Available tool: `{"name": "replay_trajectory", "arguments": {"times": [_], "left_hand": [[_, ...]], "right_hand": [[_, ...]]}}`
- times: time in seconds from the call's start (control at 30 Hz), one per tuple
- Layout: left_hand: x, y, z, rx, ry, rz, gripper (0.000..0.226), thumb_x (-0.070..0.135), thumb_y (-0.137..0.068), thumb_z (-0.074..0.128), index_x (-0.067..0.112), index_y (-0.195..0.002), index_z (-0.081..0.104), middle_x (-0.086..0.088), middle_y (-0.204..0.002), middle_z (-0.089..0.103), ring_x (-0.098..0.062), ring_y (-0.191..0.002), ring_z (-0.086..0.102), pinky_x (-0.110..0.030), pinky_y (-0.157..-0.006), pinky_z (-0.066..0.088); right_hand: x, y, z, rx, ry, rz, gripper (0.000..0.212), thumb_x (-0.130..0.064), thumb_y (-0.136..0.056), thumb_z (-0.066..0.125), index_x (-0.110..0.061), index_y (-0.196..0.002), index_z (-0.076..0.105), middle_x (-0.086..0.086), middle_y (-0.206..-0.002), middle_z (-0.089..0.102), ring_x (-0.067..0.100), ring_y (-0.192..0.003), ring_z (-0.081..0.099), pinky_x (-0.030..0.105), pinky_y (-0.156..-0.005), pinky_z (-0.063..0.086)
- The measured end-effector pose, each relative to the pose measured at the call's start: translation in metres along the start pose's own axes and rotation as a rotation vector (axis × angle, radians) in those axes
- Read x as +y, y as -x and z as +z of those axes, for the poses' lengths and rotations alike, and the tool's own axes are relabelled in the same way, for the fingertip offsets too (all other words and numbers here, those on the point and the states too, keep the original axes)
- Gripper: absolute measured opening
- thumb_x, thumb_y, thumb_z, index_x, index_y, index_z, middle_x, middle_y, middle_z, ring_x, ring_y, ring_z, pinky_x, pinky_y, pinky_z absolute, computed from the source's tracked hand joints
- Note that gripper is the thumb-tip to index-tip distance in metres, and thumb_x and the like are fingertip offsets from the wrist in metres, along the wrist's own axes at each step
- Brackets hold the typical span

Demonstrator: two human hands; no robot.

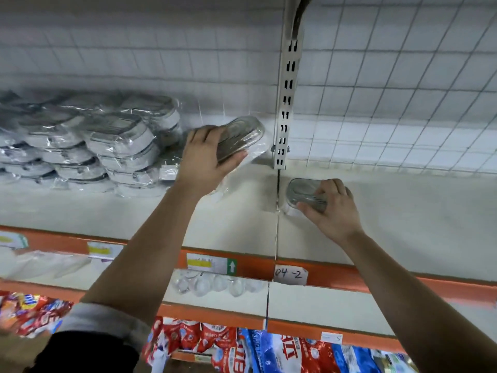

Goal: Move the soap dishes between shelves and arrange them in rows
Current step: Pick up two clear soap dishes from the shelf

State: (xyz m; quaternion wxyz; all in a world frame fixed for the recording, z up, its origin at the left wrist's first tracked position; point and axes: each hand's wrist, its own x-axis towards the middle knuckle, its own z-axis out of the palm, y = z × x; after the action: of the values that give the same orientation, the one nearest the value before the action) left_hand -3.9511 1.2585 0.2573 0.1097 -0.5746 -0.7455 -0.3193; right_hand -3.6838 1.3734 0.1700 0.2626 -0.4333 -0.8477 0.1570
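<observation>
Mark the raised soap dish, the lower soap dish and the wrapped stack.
raised soap dish [243, 134], head view, centre of its lid.
lower soap dish [300, 190], head view, exposed left of lid.
wrapped stack [126, 142], head view, a front dish's side.

1. The stack of wrapped soap dishes fills the left and rear of the top shelf and blocks reach there.
2. In front of the stack, a bare strip of shelf runs along the orange edge.
3. The slotted post stands at the back. The left hand and its held soap dish are just left of it.
4. Beyond the right hand and the second soap dish, the right shelf section lies bare back to the wire grid.
</observation>
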Motion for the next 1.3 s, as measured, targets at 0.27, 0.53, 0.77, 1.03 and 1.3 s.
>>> {"name": "replay_trajectory", "arguments": {"times": [0.27,0.53,0.77,1.03,1.3], "left_hand": [[-0.021,-0.031,-0.022,-0.046,0.090,0.197,0.091,0.077,-0.077,0.042,0.011,-0.139,0.053,-0.012,-0.133,0.053,-0.029,-0.126,0.042,-0.035,-0.107,0.033],[-0.072,-0.053,-0.015,-0.132,-0.141,0.222,0.076,0.059,-0.090,0.056,0.004,-0.142,0.047,-0.019,-0.137,0.048,-0.035,-0.128,0.036,-0.040,-0.111,0.028],[-0.093,-0.074,-0.001,-0.274,-0.285,0.213,0.058,0.043,-0.098,0.055,0.009,-0.144,0.045,-0.014,-0.144,0.048,-0.034,-0.132,0.036,-0.042,-0.110,0.029],[-0.095,-0.081,0.011,-0.248,-0.294,0.068,0.045,0.011,-0.094,0.064,0.005,-0.136,0.052,-0.017,-0.140,0.044,-0.034,-0.129,0.042,-0.045,-0.107,0.041],[-0.094,-0.073,0.013,-0.211,-0.219,0.033,0.046,0.009,-0.096,0.061,0.004,-0.140,0.048,-0.019,-0.141,0.033,-0.035,-0.131,0.039,-0.047,-0.104,0.044]], "right_hand": [[-0.049,0.000,0.032,0.092,0.037,0.085,0.068,-0.070,-0.069,0.048,-0.010,-0.101,0.054,0.002,-0.103,0.053,0.027,-0.108,0.048,0.034,-0.101,0.029],[-0.082,0.006,0.055,0.118,0.066,0.138,0.069,-0.071,-0.070,0.047,-0.012,-0.105,0.052,0.003,-0.108,0.054,0.030,-0.111,0.048,0.034,-0.098,0.034],[-0.087,0.007,0.062,0.208,0.092,0.110,0.069,-0.065,-0.072,0.050,-0.004,-0.104,0.055,0.009,-0.101,0.059,0.032,-0.104,0.052,0.039,-0.101,0.036],[-0.079,0.006,0.072,0.282,0.114,0.120,0.068,-0.068,-0.067,0.058,-0.010,-0.101,0.054,0.009,-0.113,0.056,0.037,-0.113,0.052,0.032,-0.097,0.032],[-0.081,0.008,0.067,0.300,0.048,0.112,0.057,-0.056,-0.065,0.079,-0.015,-0.100,0.059,0.003,-0.116,0.054,0.032,-0.109,0.049,0.025,-0.092,0.030]]}}
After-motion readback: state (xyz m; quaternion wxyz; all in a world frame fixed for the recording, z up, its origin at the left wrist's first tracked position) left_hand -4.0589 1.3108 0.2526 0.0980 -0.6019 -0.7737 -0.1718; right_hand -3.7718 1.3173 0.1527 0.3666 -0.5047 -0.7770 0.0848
